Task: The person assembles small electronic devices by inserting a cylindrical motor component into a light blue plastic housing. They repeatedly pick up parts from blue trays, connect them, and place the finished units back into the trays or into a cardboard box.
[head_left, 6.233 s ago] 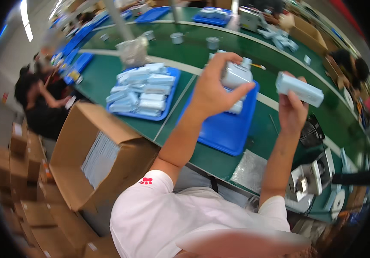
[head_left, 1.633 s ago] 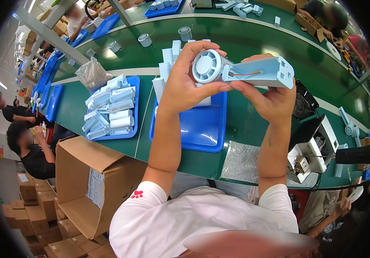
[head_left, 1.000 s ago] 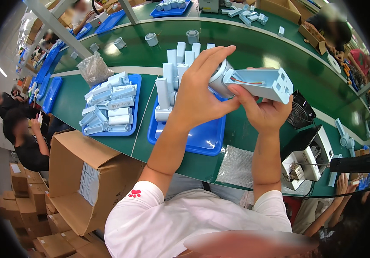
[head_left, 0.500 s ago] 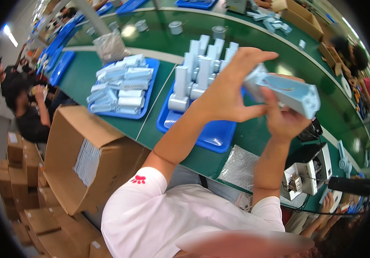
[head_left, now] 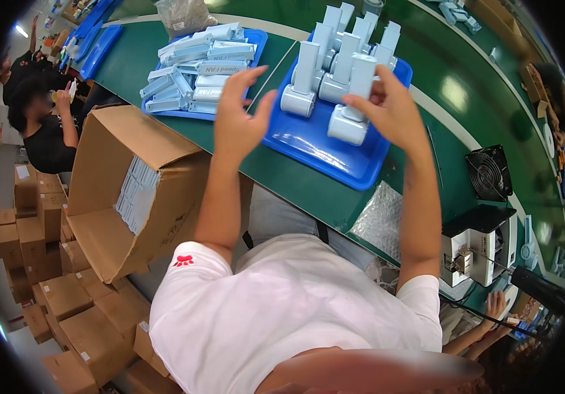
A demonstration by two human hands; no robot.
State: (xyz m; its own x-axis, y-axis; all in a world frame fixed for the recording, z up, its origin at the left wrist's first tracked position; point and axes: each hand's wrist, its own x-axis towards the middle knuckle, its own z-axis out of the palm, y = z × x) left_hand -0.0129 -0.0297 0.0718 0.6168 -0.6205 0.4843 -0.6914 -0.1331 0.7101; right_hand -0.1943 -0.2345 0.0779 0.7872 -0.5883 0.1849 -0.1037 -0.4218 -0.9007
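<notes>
My right hand (head_left: 392, 111) grips the upright handle of a light-blue handheld fan body (head_left: 348, 126). Its round drum rests on the bare part of a blue tray (head_left: 318, 150), in front of several similar fan bodies (head_left: 297, 98) standing upright. Raised to the left of that tray, my left hand (head_left: 238, 128) is empty, its thumb and fingers apart. Just beyond it, a second blue tray (head_left: 257, 47) is heaped with light-blue long plastic shells (head_left: 194, 65).
A large open carton (head_left: 164, 131) leans against the green table at my left. Bubble wrap (head_left: 379, 213) lies near the table edge. A black fan (head_left: 488, 173) and a white-and-black device (head_left: 479, 246) stand at right. Other people (head_left: 46, 138) work nearby.
The fan body has come down from in front of me into the right tray, held by my right hand. My left hand has let go and moved left. The view has shifted.
</notes>
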